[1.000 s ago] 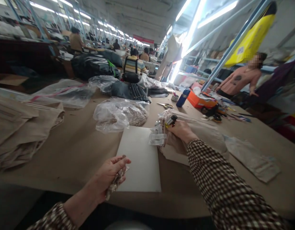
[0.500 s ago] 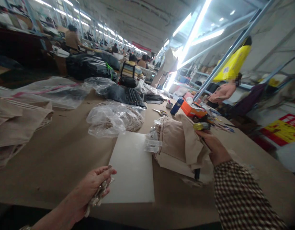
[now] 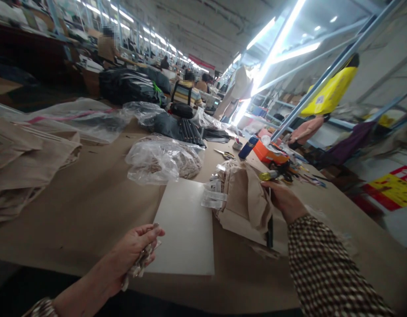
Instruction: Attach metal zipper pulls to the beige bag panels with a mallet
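In the lower left, my left hand [image 3: 139, 246] is closed around a bunch of small tan and whitish pieces [image 3: 142, 262], whose kind I cannot make out. It hovers over the left edge of a white board [image 3: 186, 224] on the table. My right hand [image 3: 284, 196] is closed at the upper right edge of a folded tan garment [image 3: 238, 193], holding a raised flap of it. A yellow-handled tool [image 3: 268, 175] shows at those fingertips. Clear plastic tabs [image 3: 214, 199] stick out from the garment's left side. Beneath the flap a black strip [image 3: 269, 231] is visible.
A clear plastic bag [image 3: 164, 160] of tan pieces lies behind the board. Scissors [image 3: 225, 154], a blue bottle [image 3: 248, 147] and an orange box [image 3: 269, 153] stand farther back. More tan garments [image 3: 28, 163] lie left. People sit in the background.
My right hand has moved left with the flap and the yellow-handled tool, and more of the black strip shows. My left hand keeps its hold on the bunch. The view has shifted slightly.
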`<state>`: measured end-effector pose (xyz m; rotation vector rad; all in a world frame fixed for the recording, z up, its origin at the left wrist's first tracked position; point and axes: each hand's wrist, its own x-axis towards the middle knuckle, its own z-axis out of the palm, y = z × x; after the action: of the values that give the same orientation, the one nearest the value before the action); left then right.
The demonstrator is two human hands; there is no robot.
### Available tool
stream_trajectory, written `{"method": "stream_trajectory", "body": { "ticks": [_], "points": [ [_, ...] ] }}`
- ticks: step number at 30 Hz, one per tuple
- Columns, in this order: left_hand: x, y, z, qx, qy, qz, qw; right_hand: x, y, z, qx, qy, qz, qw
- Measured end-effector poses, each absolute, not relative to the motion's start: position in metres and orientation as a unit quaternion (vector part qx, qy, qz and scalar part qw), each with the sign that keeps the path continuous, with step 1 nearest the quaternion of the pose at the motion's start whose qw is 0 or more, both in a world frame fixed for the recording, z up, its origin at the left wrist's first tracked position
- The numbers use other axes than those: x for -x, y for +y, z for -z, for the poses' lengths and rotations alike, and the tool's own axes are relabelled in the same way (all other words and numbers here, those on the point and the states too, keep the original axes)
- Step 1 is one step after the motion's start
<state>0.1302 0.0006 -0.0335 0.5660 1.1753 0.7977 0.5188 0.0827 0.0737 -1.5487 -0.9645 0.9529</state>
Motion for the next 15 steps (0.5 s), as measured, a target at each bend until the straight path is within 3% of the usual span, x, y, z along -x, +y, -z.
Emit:
{"method": "stream_trajectory", "body": {
  "ticks": [6, 15],
  "points": [
    [-0.134, 0.002, 0.041, -0.263, 0.522, -0.352, 0.731, -0.523, 0.08, -0.085, 0.674, -0.439, -0.353, 0.479],
    [-0.145, -0.002, 0.046, -0.277, 0.491, -0.347, 0.749, -0.512, 0.097, -0.058, 0.673, -0.47, -0.375, 0.43]
  ]
}}
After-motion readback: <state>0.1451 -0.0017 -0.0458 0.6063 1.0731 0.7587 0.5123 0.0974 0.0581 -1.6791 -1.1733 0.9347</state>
